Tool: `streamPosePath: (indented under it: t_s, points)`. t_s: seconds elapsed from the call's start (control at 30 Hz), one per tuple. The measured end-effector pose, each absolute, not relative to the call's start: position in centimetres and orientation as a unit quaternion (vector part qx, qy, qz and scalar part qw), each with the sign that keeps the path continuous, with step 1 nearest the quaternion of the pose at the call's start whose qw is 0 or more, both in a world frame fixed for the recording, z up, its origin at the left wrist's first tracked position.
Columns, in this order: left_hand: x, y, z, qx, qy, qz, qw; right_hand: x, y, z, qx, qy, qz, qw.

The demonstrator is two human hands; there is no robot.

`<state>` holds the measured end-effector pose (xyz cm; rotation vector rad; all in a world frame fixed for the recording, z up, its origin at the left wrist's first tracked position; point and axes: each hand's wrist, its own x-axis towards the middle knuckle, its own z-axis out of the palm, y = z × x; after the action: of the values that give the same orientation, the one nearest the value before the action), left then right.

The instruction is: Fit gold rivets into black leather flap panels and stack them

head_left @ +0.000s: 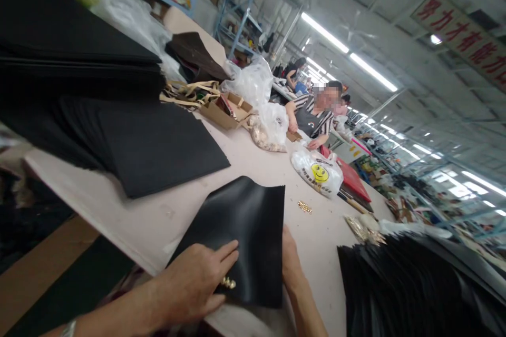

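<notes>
From the head camera, 1 black leather sheet (241, 231) lies at the near edge of the table (253, 158), right in front of you. Your left hand (190, 287) rests flat on its lower left corner, fingers stretched and loose, gripping nothing. A gold fitting (228, 283) sits on the sheet just beside those fingertips. Your right hand (290, 258) meets the sheet's right edge, but its fingers are hidden behind the leather, so I cannot tell whether they pinch it. As I judge it, this sheet has its 1 fitting in place. A loose gold piece (304, 207) lies further up the table, and a stack of black pieces (403, 289) sits at your right, seemingly undone.
</notes>
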<state>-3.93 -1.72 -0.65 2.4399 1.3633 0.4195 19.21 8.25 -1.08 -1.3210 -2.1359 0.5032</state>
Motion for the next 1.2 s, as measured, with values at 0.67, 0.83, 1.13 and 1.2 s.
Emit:
streamPosePath:
  t_s: [0.67, 0.83, 1.13, 1.2]
  points:
    - [-4.2, -1.2, -2.7, 0.841, 0.48, 0.18, 0.174, 27.1, 22.4, -1.4, -0.695, -0.716, -0.057, 0.001]
    - [-4.3, -1.2, -3.2, 0.848, 0.467, 0.211, 0.136, 26.4, 23.0, -1.1, -0.694, -0.713, -0.082, -0.049]
    - [-4.1, -1.2, -3.6, 0.858, 0.456, 0.232, 0.054, 25.5, 22.0, 0.7, -0.69, -0.72, -0.065, -0.016]
    - [-4.1, -1.2, -3.6, 0.86, 0.451, 0.235, 0.043, 25.4, 20.6, 1.3, -0.684, -0.729, -0.028, 0.012]
